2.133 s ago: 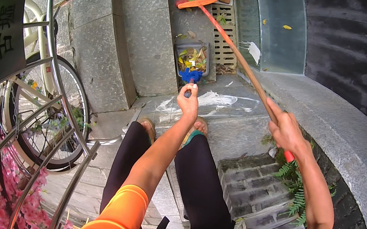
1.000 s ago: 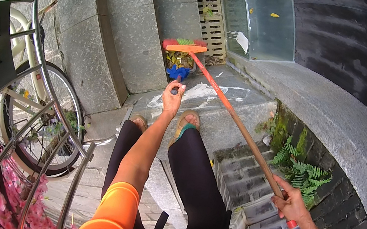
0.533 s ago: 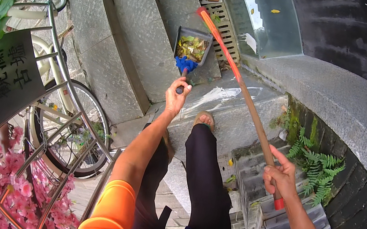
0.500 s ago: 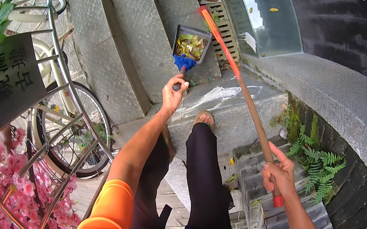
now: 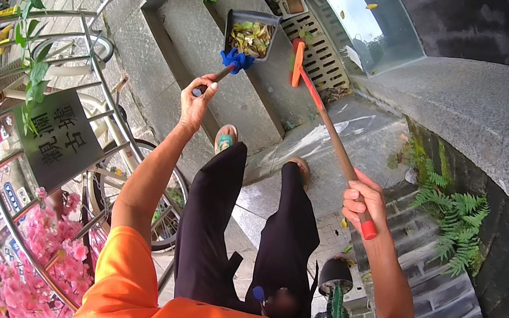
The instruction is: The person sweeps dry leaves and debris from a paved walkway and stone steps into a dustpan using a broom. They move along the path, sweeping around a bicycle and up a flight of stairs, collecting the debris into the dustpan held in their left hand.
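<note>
My left hand (image 5: 196, 102) is closed round the short handle of a dark dustpan (image 5: 228, 28). A blue cloth (image 5: 236, 60) is bunched where that handle joins the pan. Yellow and green leaves (image 5: 250, 38) lie inside the pan, which is over the stone steps. In my right hand (image 5: 363, 204) is a long-handled broom (image 5: 341, 133), gripped near the red end of its brown stick. The broom's narrow orange head (image 5: 297, 64) is right of the dustpan, beside the drain grate; its bristles cannot be made out.
Stone steps (image 5: 183, 24) rise ahead, with a slotted drain grate (image 5: 327, 56) along their right. Left are a metal railing (image 5: 93, 52), a dark sign (image 5: 57, 138), a bicycle (image 5: 174, 209) and pink blossoms (image 5: 39, 257). Ferns (image 5: 452, 214) grow at right; a potted cactus (image 5: 338, 313) stands below.
The dustpan has moved up and left in view, along with my left hand. The broom's head has come lower and turned to show its length. My left foot has shifted forward.
</note>
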### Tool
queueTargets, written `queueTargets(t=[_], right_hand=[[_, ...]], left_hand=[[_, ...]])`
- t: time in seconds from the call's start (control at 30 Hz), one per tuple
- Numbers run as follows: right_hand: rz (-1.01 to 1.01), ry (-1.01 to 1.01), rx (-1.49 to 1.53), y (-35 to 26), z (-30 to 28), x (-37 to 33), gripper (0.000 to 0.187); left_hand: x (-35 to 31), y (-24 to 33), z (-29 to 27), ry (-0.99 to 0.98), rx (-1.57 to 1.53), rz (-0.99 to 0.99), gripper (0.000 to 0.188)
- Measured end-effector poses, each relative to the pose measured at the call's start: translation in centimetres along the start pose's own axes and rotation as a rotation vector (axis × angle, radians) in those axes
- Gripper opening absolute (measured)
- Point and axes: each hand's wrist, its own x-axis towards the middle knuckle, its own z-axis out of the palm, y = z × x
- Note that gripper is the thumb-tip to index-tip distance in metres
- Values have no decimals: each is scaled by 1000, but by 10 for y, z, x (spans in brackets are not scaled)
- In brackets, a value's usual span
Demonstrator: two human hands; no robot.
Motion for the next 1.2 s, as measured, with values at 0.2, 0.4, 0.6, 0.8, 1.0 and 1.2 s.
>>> queueTargets(t=[0.2,0.4,0.6,0.8,1.0,1.2], right_hand=[[38,-29,28,-35,-6,12,26],[-17,43,-89,-33,40,22,33],[-71,172,-126,-1,106,6,42],[-116,337,-493,20,161,-14,54],[-203,277,-464,19,167,11,57],[-257,217,-462,21,168,49,61]], left_hand=[[40,0,-7,-162,126,74,12],[108,-88,-26,-262,194,146,9],[113,-93,-60,-349,116,123,8],[98,-59,-111,-296,46,122,11],[97,-46,-159,-227,69,156,11],[110,-53,-189,-131,102,193,16]])
